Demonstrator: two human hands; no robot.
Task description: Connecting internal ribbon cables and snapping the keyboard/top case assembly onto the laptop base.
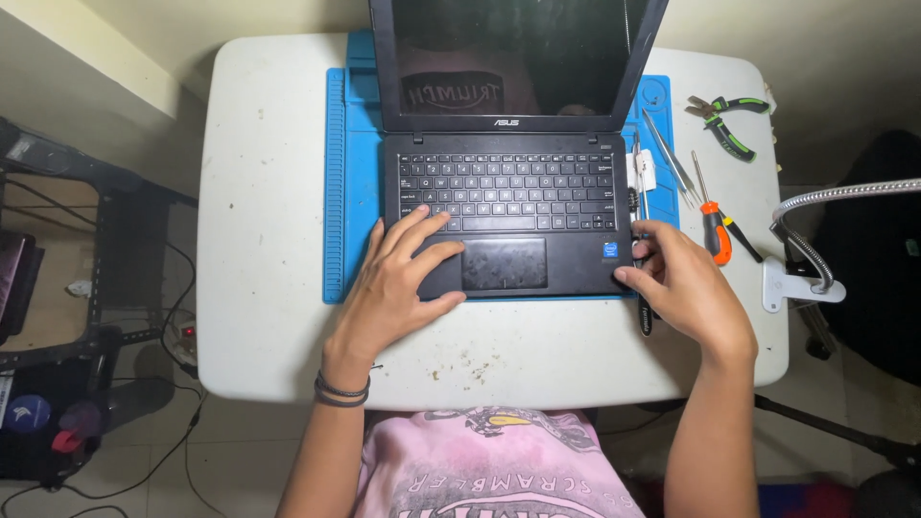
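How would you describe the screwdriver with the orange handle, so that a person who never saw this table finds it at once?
Start at the open black laptop on the blue mat and look past its right edge, onto the bare white table. The screwdriver lies there, above the right hand. Its orange handle sets it apart from the metal tweezers and the green-handled pliers farther back.

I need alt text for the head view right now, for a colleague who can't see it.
An open black laptop sits on a blue work mat on a white table, with the left hand flat on its palm rest and the right hand at its front right corner. Pliers, tweezers and an orange-handled screwdriver lie to the right.
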